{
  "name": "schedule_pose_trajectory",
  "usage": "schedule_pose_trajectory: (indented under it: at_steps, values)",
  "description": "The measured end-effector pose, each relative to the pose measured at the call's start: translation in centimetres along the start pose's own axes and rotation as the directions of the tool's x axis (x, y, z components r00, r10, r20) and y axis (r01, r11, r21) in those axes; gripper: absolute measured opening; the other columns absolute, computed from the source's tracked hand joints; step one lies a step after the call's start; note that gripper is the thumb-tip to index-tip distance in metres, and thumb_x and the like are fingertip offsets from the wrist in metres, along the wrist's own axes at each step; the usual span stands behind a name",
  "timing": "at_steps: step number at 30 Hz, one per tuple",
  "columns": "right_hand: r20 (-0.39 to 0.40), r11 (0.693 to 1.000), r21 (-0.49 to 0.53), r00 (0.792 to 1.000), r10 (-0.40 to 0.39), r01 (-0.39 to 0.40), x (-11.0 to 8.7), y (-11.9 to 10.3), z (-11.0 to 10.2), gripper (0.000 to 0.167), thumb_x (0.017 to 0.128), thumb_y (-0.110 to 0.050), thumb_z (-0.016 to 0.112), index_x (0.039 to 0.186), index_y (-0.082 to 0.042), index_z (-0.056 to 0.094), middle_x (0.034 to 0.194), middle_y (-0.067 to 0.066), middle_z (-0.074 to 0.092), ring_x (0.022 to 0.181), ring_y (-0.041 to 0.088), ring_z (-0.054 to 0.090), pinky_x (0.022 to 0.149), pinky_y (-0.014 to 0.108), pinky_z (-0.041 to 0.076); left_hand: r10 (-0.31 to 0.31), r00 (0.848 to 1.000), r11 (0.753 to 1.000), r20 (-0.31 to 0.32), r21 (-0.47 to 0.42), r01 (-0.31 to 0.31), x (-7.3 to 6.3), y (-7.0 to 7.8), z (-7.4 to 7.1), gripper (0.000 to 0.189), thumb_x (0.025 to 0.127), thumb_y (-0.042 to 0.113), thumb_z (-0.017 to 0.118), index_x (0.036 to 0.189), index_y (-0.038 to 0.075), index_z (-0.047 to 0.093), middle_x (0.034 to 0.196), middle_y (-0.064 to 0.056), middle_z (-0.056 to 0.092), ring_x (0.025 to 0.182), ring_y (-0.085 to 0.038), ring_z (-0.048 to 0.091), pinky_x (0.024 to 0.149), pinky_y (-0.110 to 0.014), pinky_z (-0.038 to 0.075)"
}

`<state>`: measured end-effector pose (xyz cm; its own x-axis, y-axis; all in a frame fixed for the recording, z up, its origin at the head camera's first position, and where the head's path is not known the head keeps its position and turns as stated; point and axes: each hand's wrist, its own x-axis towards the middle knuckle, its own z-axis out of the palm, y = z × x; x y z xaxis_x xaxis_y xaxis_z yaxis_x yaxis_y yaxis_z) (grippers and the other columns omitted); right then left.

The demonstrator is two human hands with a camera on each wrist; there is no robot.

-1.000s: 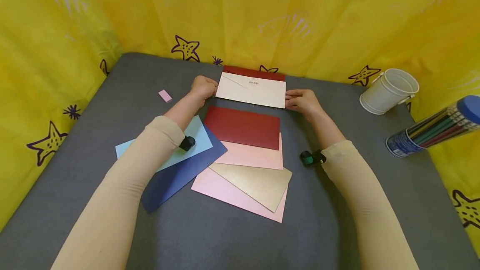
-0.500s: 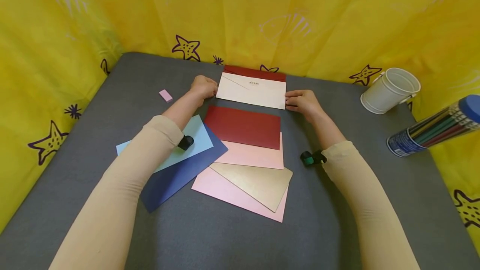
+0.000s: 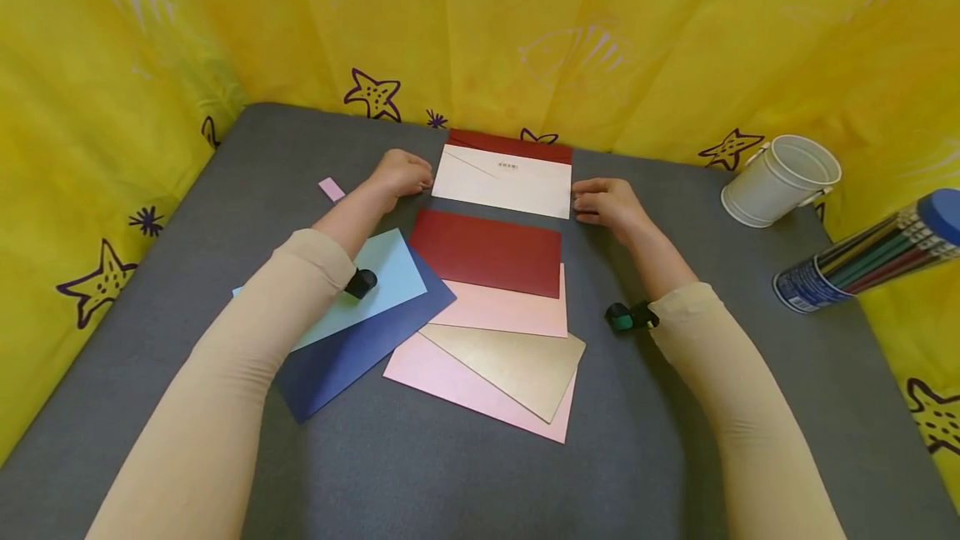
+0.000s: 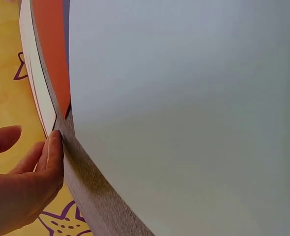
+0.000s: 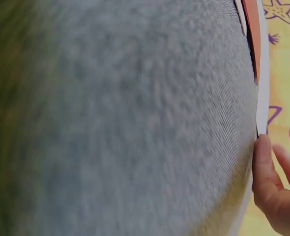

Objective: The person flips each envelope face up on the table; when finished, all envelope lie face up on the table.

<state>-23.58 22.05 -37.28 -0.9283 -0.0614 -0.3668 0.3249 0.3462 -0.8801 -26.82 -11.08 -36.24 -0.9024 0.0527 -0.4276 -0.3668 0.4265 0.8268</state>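
A white envelope [image 3: 502, 186] lies across the back of the table on top of a red one [image 3: 546, 152], whose strip shows behind it. By its left edge is my left hand [image 3: 403, 174], thumb spread from the fingers in the left wrist view, fingertips right at the corner. The right hand [image 3: 607, 204] stays at the opposite edge with loosely bent fingers and thumb apart. Nothing is pinched by either hand. In front lies another red envelope [image 3: 487, 252], overlapping a pink envelope [image 3: 513, 312].
Nearer are a gold envelope [image 3: 517, 365] and a second pink one [image 3: 450, 386]. Light blue [image 3: 393, 273] and dark blue envelopes [image 3: 337, 382] lie under the left forearm. A pink eraser [image 3: 331, 187] is at left; a white bucket [image 3: 772, 190] and a pencil can [image 3: 810, 288] stand at right.
Both hands have drawn slightly outward from the white envelope's side edges, the left hand more to the left. The envelope's near edge shifted a touch toward me earlier and now lies still.
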Motion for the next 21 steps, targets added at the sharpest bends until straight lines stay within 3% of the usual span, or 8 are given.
schedule_pose_trajectory:
  at_steps: [6,9,13,17,21]
  values:
    - [0.076,0.993,-0.107,0.996,-0.042,0.051,-1.1,-0.4,-1.1,0.046,0.1,-0.008,0.053,0.142,0.008,0.044,0.137,0.024,0.049,0.088,0.003,0.062,0.086,0.021,0.057,0.019,0.997,0.995,0.076,0.091,-0.026,-0.4,-0.2,-1.0,0.045,0.096,0.007,0.055,0.14,-0.002,0.052,0.144,-0.019,0.051,0.112,-0.021,0.054,0.112,-0.034,0.044]
    - [0.126,0.976,-0.199,0.99,-0.059,0.084,-1.7,-0.4,-1.5,0.046,0.098,-0.012,0.059,0.139,0.006,0.049,0.128,0.017,0.059,0.089,0.004,0.062,0.088,0.023,0.057,0.031,0.992,0.986,0.125,0.159,-0.05,-0.7,-0.3,-1.3,0.045,0.096,0.008,0.057,0.14,-0.001,0.052,0.147,-0.019,0.049,0.124,-0.028,0.05,0.116,-0.038,0.041]
    - [0.186,0.947,-0.3,0.981,-0.064,0.119,-2.1,-0.2,-1.8,0.047,0.094,-0.018,0.066,0.135,0.002,0.055,0.111,0.005,0.064,0.09,0.008,0.063,0.082,0.02,0.057,0.035,0.98,0.971,0.197,0.225,-0.08,-1.1,-0.5,-1.7,0.049,0.095,0.011,0.061,0.141,0.0,0.051,0.149,-0.018,0.047,0.13,-0.031,0.049,0.116,-0.041,0.041]
    - [0.253,0.913,-0.374,0.965,-0.07,0.165,-2.2,0.3,-1.6,0.048,0.091,-0.019,0.07,0.133,-0.001,0.056,0.122,0.015,0.063,0.098,0.013,0.062,0.081,0.018,0.054,0.042,0.964,0.961,0.264,0.252,-0.111,-1.2,-0.6,-1.8,0.053,0.093,0.012,0.064,0.143,0.002,0.049,0.15,-0.018,0.046,0.133,-0.033,0.046,0.117,-0.044,0.039]
    - [0.313,0.871,-0.432,0.945,-0.096,0.232,-2.4,0.7,-1.1,0.049,0.088,-0.017,0.073,0.131,-0.002,0.057,0.127,0.021,0.06,0.109,0.023,0.06,0.084,0.017,0.047,0.056,0.955,0.944,0.293,0.296,-0.146,-1.4,-1.1,-1.8,0.054,0.09,0.011,0.067,0.141,0.003,0.051,0.143,-0.018,0.05,0.127,-0.032,0.046,0.116,-0.045,0.04]
